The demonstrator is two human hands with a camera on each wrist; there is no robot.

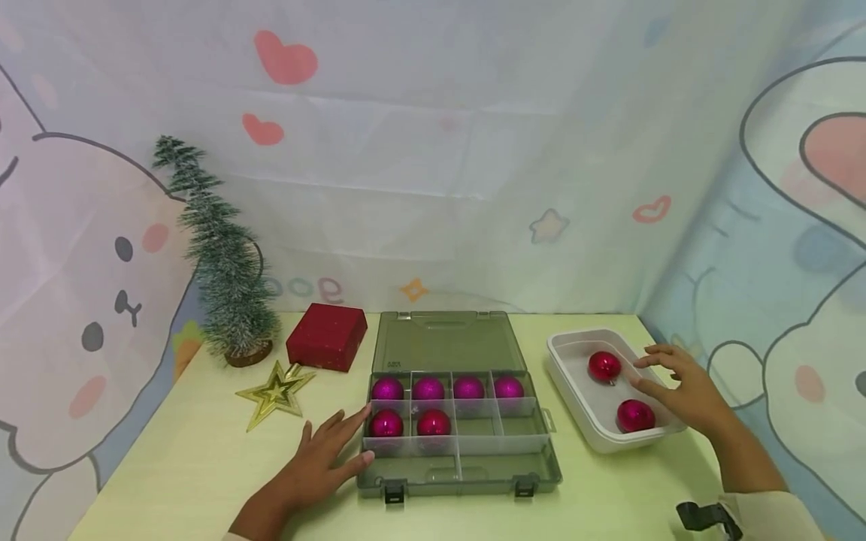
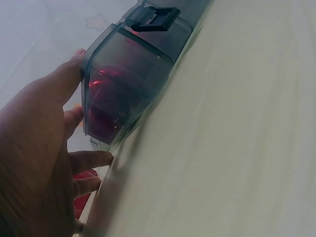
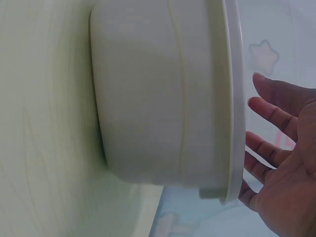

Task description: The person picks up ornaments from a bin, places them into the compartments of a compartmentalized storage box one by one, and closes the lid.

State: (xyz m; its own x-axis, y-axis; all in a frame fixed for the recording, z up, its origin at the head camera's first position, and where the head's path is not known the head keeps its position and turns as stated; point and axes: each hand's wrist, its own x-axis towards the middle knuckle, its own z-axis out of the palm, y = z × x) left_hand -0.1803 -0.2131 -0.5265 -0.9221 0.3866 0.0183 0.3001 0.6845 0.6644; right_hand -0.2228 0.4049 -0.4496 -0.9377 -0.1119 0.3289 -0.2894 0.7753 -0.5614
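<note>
Baubles (image 1: 604,367), two of them, lie in the white tub (image 1: 598,398) near the right hand (image 1: 690,387), whose loose fingers hold nothing; best to pinch one gently round its middle, with the left hand (image 1: 321,458), relaxed beside the compartment case (image 1: 504,458), as a light brace

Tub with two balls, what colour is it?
The tub is white; the head view shows it best.

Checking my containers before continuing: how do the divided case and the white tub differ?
The divided case is see-through grey-green; the white tub is opaque. The case is split into compartments; the tub is undivided. The case holds six baubles; the tub holds two baubles. Both sit on the table.
</note>
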